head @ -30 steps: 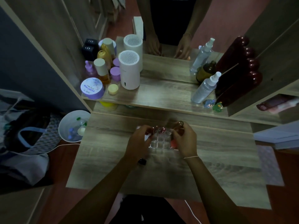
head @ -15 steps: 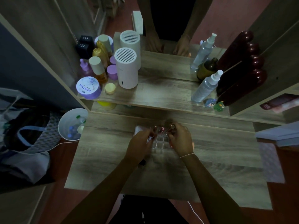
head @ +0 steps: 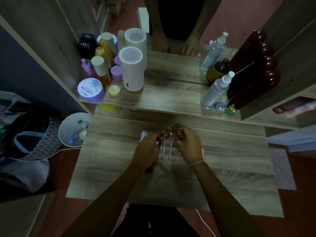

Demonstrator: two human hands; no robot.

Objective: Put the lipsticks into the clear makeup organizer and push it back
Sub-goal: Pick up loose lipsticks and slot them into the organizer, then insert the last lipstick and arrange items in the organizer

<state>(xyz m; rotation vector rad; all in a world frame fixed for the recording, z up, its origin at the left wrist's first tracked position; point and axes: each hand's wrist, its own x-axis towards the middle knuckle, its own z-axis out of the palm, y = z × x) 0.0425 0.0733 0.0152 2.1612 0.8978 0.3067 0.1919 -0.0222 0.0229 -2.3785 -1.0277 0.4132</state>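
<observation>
The wooden table (head: 222, 165) carries everything, and the shelf (head: 171, 98) behind it leaves free room at the back. The clear organizer (head: 168, 147) stands on the table between both hands — probably so it slides straight. The left hand (head: 147, 151) and right hand (head: 189, 146) curl against its sides; whether they pinch anything I cannot tell. A few lipsticks (head: 170, 135) stand in its far compartments.

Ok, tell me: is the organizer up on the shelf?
No, the organizer sits on the lower desk between both hands.

both hands (head: 189, 144) gripping organizer (head: 168, 148), lipsticks (head: 170, 135) inside
</observation>
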